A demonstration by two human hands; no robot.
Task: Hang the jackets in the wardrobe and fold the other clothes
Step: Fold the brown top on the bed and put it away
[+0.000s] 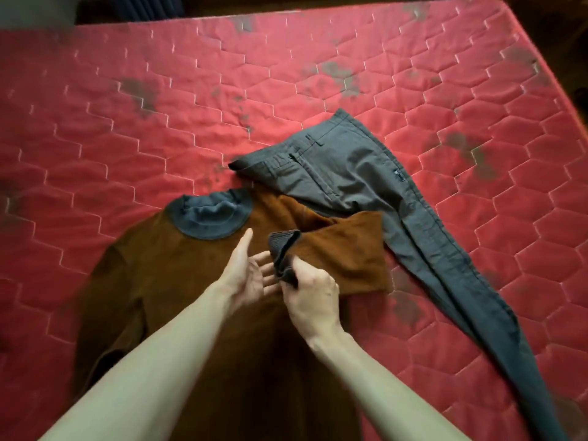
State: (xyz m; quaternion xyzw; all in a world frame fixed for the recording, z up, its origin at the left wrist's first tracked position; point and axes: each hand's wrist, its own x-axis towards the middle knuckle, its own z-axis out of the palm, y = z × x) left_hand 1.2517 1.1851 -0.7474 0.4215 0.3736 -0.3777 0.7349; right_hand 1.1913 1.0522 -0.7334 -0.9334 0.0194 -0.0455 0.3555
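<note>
A brown sweater with a dark blue-grey collar lies flat on the red mattress, collar pointing away from me. Its right sleeve is folded across the chest. My right hand pinches the dark ribbed cuff of that sleeve. My left hand is beside the cuff with straight fingers, palm facing it, over the sweater's chest. Grey trousers lie to the right, their waist near the collar, legs running toward the lower right; the sleeve overlaps them.
The quilted red mattress has dark stains in several spots and fills most of the view. Its far edge and right edge border dark floor. The left and far parts of the mattress carry no clothes.
</note>
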